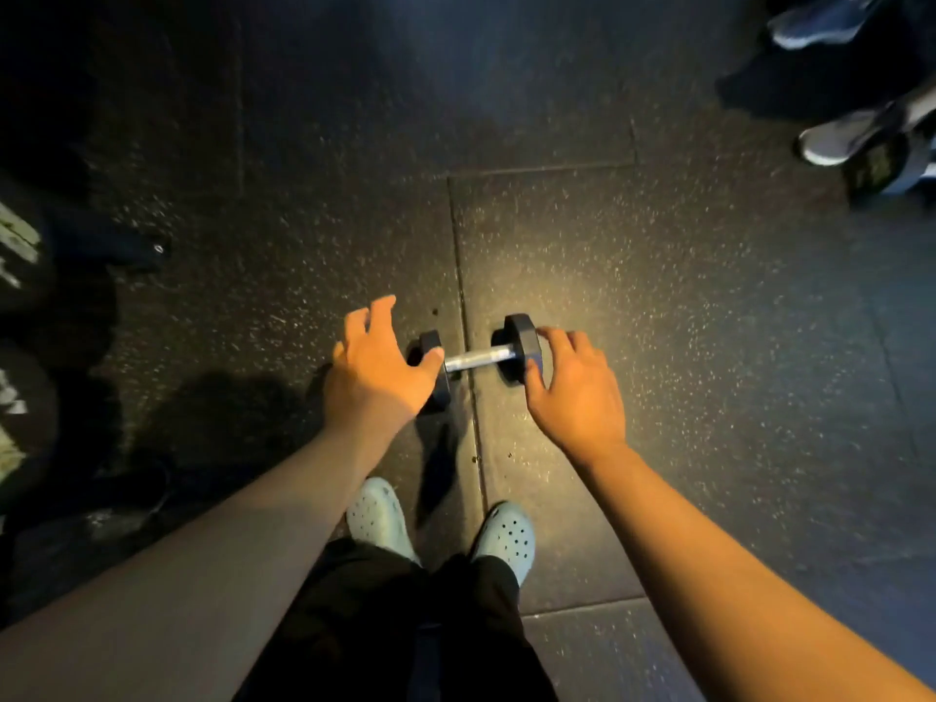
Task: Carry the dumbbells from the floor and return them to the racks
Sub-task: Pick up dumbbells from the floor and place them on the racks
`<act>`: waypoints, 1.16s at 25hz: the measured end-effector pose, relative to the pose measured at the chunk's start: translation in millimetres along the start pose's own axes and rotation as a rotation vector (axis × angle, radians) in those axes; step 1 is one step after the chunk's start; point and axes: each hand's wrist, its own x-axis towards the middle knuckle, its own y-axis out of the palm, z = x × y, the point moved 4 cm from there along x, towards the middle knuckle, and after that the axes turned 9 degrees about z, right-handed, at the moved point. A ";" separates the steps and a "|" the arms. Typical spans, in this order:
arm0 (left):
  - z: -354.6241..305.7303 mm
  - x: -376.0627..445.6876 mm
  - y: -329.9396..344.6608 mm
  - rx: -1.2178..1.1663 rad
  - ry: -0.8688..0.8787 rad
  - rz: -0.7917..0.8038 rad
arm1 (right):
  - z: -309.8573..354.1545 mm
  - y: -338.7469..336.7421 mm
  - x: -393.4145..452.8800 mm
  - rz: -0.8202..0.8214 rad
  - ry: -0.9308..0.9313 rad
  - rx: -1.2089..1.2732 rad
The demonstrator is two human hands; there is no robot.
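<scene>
Dim, warm central light pool, dark blurred wide-angle edges

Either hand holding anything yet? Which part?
Nothing held. Left hand and right hand are open over the dumbbell ends; it lies on the floor.

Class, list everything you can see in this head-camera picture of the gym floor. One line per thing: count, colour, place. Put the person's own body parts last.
Hexagonal black dumbbell with bare metal handle: one, black and silver, on the floor ahead of the feet, lying across a mat seam.
Speckled rubber floor mats: several, dark grey, covering the whole floor.
Grey sports shoes of other people: two, grey, top right corner.
Black weight with pale markings: at least one, left edge, partly cut off.
Pale blue perforated clogs: two, on the person's feet, bottom centre.
Black trousers: one pair, bottom centre.
Left hand: open, over the dumbbell's left head.
Right hand: open, fingers at the right head.
</scene>
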 end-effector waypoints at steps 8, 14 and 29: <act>78.9 162.6 173.7 -0.057 -0.201 0.031 | -91.8 160.2 150.0 0.070 0.038 -0.122; 80.1 231.3 227.3 -0.107 -0.228 0.115 | -120.7 214.9 207.7 0.176 0.169 -0.101; 69.7 180.3 128.3 -0.112 -0.188 -0.038 | -46.4 132.1 150.9 0.008 0.231 0.225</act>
